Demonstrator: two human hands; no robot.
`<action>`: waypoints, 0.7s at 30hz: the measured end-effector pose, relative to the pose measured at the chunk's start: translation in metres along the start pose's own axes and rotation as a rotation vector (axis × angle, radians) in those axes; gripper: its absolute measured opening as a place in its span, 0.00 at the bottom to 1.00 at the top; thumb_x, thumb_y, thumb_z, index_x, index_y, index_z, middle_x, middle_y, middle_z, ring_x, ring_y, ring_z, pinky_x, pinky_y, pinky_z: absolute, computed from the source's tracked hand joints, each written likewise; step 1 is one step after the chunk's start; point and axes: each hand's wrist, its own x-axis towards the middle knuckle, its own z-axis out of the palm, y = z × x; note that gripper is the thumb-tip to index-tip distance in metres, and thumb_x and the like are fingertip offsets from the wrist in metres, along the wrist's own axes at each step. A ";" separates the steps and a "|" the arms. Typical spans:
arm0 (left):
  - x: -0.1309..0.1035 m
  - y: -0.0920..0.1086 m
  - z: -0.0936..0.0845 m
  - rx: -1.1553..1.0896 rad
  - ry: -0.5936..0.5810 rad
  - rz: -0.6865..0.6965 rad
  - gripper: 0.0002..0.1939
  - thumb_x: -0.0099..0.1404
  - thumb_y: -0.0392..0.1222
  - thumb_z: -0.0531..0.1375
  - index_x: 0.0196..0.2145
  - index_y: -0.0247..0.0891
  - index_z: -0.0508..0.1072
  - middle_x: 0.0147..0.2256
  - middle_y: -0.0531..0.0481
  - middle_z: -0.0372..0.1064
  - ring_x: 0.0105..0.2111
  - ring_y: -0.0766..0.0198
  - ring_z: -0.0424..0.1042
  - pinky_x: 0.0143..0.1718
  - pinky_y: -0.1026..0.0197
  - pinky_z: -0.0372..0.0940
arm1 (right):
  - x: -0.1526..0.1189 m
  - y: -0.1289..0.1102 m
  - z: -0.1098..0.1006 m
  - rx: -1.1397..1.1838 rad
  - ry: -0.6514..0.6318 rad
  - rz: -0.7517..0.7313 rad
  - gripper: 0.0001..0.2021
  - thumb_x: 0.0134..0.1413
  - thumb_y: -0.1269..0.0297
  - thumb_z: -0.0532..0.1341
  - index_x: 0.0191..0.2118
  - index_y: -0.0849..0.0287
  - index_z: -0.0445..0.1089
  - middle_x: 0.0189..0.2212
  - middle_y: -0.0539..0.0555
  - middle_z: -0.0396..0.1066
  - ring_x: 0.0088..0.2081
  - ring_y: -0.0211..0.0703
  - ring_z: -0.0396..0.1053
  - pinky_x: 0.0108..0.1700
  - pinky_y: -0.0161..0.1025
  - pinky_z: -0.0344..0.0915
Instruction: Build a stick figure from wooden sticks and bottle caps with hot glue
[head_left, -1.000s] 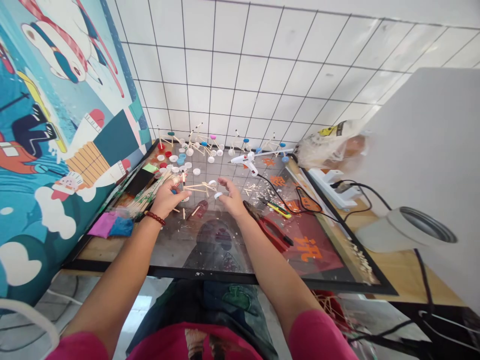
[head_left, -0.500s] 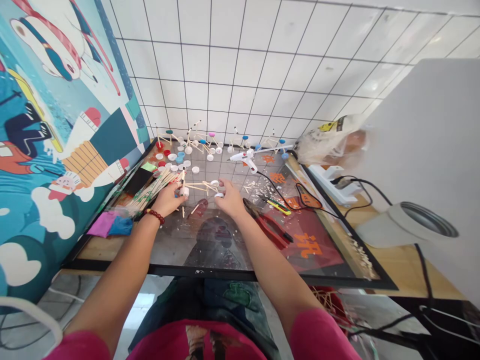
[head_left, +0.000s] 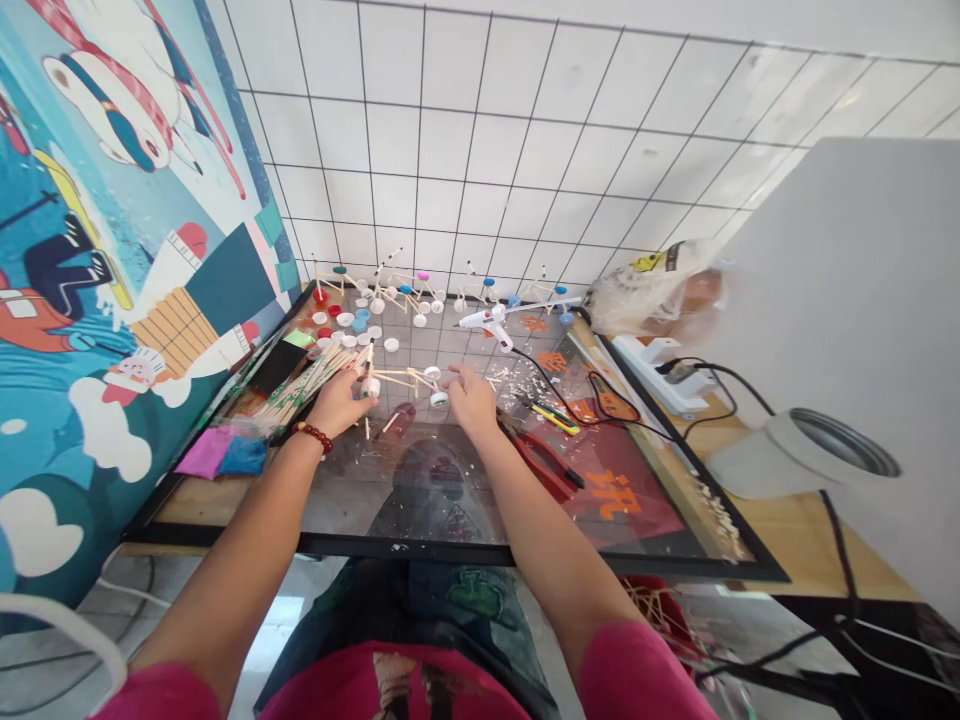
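Note:
A small model of wooden sticks (head_left: 401, 376) with white bottle caps as wheels stands on the table between my hands. My left hand (head_left: 339, 404), with a beaded bracelet at the wrist, pinches the white cap (head_left: 370, 386) at the model's left end, where a dark-tipped stick rises. Just right of the two caps (head_left: 439, 398) at the other end is my right hand (head_left: 472, 400), fingers apart and holding nothing. Loose short sticks and a reddish translucent piece (head_left: 403, 418) lie in front of the model.
Similar stick models (head_left: 405, 290) line the wall, with loose bottle caps (head_left: 345, 320) before them. A white glue gun (head_left: 487, 322) trails its cord rightward. Red-handled pliers (head_left: 551, 462), a yellow cutter (head_left: 555, 417), stick bundles (head_left: 304, 388) and a power strip (head_left: 664, 375) surround the work.
My right hand has let go of the caps at the model's right end and drawn slightly to the right. My left hand stays at the left cap. The view has shifted slightly.

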 end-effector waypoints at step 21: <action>-0.060 0.009 -0.049 -0.411 0.288 -0.122 0.20 0.63 0.48 0.55 0.47 0.37 0.76 0.39 0.46 0.76 0.29 0.63 0.71 0.32 0.62 0.66 | 0.005 -0.004 -0.006 0.174 0.345 -0.275 0.18 0.60 0.63 0.51 0.48 0.59 0.75 0.43 0.57 0.78 0.42 0.44 0.74 0.51 0.40 0.66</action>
